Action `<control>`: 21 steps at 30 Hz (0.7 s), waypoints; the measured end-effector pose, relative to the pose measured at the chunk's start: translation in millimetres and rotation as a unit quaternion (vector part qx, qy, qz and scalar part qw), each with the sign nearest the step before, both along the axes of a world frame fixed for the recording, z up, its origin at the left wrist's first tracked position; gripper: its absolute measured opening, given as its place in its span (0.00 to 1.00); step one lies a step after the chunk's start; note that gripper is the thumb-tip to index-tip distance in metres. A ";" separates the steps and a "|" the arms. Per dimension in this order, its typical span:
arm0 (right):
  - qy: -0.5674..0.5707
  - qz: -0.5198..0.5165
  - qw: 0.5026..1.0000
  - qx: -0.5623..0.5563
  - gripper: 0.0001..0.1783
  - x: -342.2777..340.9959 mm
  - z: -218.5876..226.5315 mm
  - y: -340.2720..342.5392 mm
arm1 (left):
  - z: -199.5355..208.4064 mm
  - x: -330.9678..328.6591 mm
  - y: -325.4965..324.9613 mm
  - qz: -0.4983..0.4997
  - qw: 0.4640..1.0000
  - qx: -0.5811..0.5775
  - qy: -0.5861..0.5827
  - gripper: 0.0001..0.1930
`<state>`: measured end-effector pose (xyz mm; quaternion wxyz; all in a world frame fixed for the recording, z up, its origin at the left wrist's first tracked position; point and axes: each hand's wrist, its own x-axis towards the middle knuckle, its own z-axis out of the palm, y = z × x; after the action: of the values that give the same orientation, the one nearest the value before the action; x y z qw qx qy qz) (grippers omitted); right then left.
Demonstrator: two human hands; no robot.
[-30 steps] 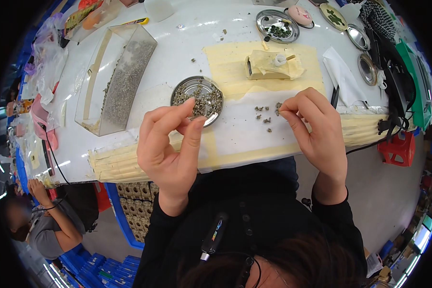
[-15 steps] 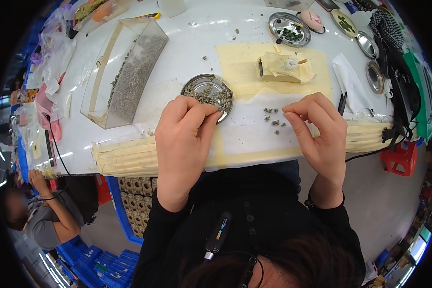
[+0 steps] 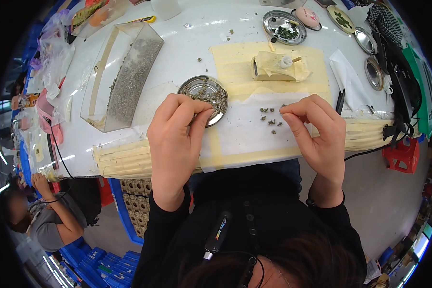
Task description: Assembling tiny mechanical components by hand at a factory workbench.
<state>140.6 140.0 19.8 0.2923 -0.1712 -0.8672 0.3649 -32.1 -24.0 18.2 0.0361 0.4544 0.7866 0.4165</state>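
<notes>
My left hand (image 3: 174,137) reaches over the near edge of a round steel dish (image 3: 181,89), its thumb and forefinger pinched together. Inside the dish lie many small grey-green metal-looking pieces (image 3: 204,91). To the right, my right hand (image 3: 320,134) hovers low over a white sheet (image 3: 245,139) with thumb and forefinger also pinched. A small dark speck shows at its fingertips, but I cannot tell whether it is held. Just left of those fingertips, several loose small pieces (image 3: 272,122) are scattered on the sheet. What the left fingertips hold, if anything, is hidden.
A clear bin (image 3: 89,103) of similar small pieces stands left. Behind the sheet, a tape-wrapped block (image 3: 273,69) sits on yellow tape. Another steel dish (image 3: 292,24) with dark green pieces is at the back. A folded white cloth (image 3: 348,77) and black tweezers (image 3: 340,102) lie right.
My left hand has shifted slightly left over the dish's near edge. The right hand stays pinched by the loose pieces. The whole view has moved a little.
</notes>
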 end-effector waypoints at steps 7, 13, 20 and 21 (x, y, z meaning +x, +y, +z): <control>0.055 0.029 0.997 -0.042 0.05 -10.9 5.3 -14.7 | 3.2 11.2 -6.2 -0.019 0.917 0.198 -0.346 0.06; 0.103 0.074 0.990 -0.059 0.09 -30.6 11.8 -31.4 | -7.7 14.3 1.6 -0.111 0.763 0.256 -0.583 0.09; 0.116 0.086 0.987 -0.071 0.08 -34.9 9.3 -29.6 | -10.1 18.7 4.2 -0.123 0.784 0.246 -0.557 0.08; 0.112 0.090 0.987 -0.072 0.08 -34.3 8.9 -28.9 | -10.3 19.5 4.2 -0.120 0.788 0.249 -0.550 0.08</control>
<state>106.3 111.1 28.7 0.3405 -0.0714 -0.8123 0.4682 -12.6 -19.8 7.9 0.3980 0.2328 0.4416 0.7696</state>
